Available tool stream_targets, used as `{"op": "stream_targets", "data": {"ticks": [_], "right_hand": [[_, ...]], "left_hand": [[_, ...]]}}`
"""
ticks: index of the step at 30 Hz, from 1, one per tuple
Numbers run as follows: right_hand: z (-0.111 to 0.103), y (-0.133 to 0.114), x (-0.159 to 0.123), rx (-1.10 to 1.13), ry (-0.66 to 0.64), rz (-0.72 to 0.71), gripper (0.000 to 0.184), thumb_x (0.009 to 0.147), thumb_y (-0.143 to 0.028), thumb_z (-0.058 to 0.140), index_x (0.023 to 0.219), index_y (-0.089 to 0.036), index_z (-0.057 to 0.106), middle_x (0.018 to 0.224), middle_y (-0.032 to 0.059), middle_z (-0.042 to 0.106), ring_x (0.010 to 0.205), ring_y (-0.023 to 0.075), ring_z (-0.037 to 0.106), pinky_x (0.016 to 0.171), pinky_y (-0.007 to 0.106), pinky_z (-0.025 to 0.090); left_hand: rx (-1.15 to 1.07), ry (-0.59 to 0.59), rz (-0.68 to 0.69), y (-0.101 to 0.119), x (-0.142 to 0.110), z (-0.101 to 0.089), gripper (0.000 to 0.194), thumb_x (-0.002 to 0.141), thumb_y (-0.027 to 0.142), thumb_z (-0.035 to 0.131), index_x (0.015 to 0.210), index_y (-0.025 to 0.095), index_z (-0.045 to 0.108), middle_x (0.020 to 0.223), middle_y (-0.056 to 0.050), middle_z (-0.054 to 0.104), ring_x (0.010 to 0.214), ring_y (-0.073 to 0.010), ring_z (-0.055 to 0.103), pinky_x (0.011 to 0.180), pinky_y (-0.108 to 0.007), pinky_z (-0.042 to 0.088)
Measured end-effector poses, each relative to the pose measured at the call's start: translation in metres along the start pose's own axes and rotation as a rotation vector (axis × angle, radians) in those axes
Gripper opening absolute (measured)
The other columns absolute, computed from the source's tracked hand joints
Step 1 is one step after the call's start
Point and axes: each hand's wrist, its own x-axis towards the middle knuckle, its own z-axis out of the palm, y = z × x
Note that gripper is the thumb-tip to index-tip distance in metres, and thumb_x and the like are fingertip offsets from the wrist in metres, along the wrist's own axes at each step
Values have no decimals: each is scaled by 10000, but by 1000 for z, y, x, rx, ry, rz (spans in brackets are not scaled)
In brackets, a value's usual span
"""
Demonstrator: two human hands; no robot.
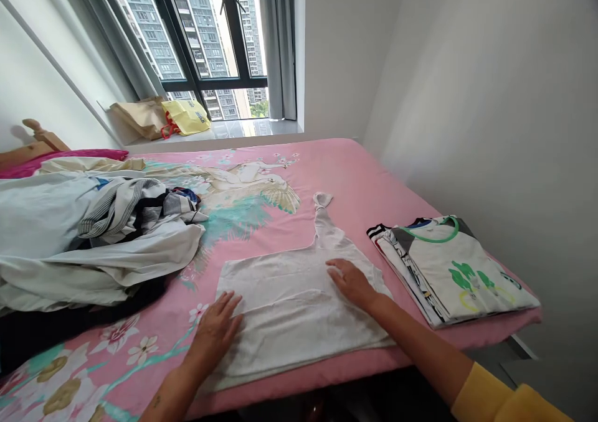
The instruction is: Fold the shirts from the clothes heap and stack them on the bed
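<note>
A white one-shoulder garment (289,310) lies spread on the bed near its front edge, its single strap ending in a knot or bow that points away from me. My left hand (217,328) rests flat on the garment's left side, fingers stretched out. On the upper right part of the cloth lies my right hand (351,283), its fingers extended below the base of the strap. Neither hand grips the fabric. Slight creases run across the garment's middle.
Folded T-shirts (467,272) are stacked at the bed's right edge. A heap of loose clothes (107,235) covers the left side. Under everything is a pink floral bedsheet (336,167). A brown paper bag (142,116) and a yellow bag (187,117) sit on the windowsill.
</note>
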Motion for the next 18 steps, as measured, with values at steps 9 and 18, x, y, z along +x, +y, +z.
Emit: {"op": "stream_targets", "data": {"ticks": [9,18], "right_hand": [[-12,71,144,-97,113,209,292,815,-387,508,1000,-184,606,999,94,640,913,204,599,780,331,475],[34,67,264,-189,-47,482,454,648,-367,684,1043,-166,584,1006,126,626,978,282,558,784,365,432]], "left_hand": [[-142,150,-295,-92,95,43,509,829,506,380,1141,159,584,1199,-104,619,1141,-227,558,1008,-396,428],[-182,199,-298,-106,81,67,438,805,483,473,1118,205,603,1214,-79,613,1165,-241,529,1054,-435,372]]}}
